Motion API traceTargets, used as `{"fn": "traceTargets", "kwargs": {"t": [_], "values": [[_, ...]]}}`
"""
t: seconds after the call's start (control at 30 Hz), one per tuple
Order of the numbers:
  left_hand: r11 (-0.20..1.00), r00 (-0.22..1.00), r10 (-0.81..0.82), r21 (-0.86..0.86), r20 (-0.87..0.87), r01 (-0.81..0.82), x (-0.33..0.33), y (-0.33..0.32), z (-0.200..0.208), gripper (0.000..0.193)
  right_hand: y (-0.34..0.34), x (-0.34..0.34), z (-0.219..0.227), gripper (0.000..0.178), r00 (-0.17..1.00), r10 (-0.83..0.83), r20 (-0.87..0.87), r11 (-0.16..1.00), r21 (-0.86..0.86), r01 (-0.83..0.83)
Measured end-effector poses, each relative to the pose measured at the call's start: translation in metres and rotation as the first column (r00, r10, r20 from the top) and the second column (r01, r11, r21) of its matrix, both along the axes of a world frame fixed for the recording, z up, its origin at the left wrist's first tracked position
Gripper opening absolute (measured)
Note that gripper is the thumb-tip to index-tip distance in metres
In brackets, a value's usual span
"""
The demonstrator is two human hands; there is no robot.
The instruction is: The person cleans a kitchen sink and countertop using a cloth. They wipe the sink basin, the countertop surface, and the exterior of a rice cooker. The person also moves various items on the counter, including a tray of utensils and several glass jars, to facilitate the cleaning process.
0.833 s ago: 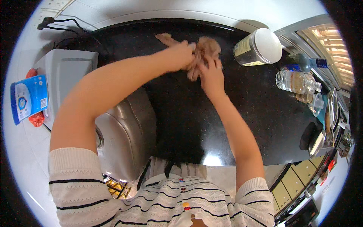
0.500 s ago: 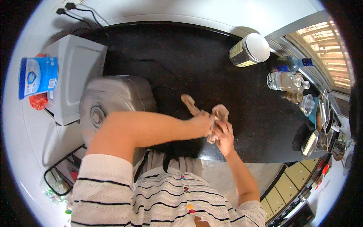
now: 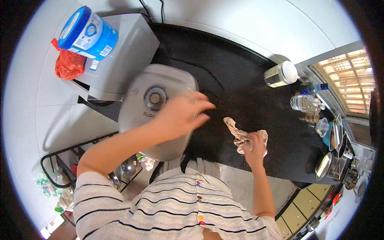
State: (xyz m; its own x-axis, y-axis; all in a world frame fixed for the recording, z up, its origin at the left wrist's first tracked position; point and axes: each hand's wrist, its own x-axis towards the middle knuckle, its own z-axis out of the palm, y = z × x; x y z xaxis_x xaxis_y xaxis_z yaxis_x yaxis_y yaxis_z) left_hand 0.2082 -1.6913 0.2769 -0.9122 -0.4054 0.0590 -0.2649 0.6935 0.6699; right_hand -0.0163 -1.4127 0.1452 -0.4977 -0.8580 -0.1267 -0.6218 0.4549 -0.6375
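My right hand grips a crumpled pale pinkish-brown cloth on the black countertop, its fingers bunched into the fabric. One narrow end of the cloth trails out to the left. Above the right part of a grey rounded-square appliance with a round knob-like disc on top, my left hand hangs with fingers apart and nothing between them. Whether it touches the appliance I cannot tell; motion blurs it a little.
Behind the appliance stands a white box-shaped unit bearing a blue tub and a red plastic bag. A lidded canister, bottles and dishes line the window side. A black wire rack is at lower left.
My left hand has let go of the cloth and moved left over the appliance. The right hand keeps hold of the cloth. The whole view has shifted and turned.
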Motion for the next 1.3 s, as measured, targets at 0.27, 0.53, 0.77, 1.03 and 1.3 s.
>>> {"fn": "traceTargets", "kwargs": {"t": [0.27,0.53,0.77,1.03,1.3], "values": [[0.412,0.469,0.881,0.380,0.065,-0.828,0.230,-0.012,-0.064,0.040,-0.132,0.131,-0.059,0.063,0.170,-0.475,0.863,0.852,0.403,0.335],[-0.338,0.507,0.663,0.824,0.551,-0.454,0.246,-0.009,-0.117,0.075,-0.177,0.173,-0.029,0.064,-0.035,-0.298,0.954,0.823,0.275,0.497],[-0.245,0.531,0.698,0.857,0.480,-0.453,0.240,-0.014,-0.126,0.078,-0.177,0.173,-0.041,0.054,-0.020,-0.252,0.967,0.808,0.222,0.545],[-0.098,0.610,0.685,0.880,0.398,-0.464,0.179,-0.044,-0.124,0.074,-0.196,0.124,-0.026,0.041,0.104,-0.291,0.951,0.801,0.183,0.570],[0.074,0.682,0.692,0.916,0.237,-0.394,0.118,-0.080,-0.136,0.067,-0.226,0.059,-0.030,0.046,0.142,-0.283,0.948,0.789,0.147,0.596]]}}
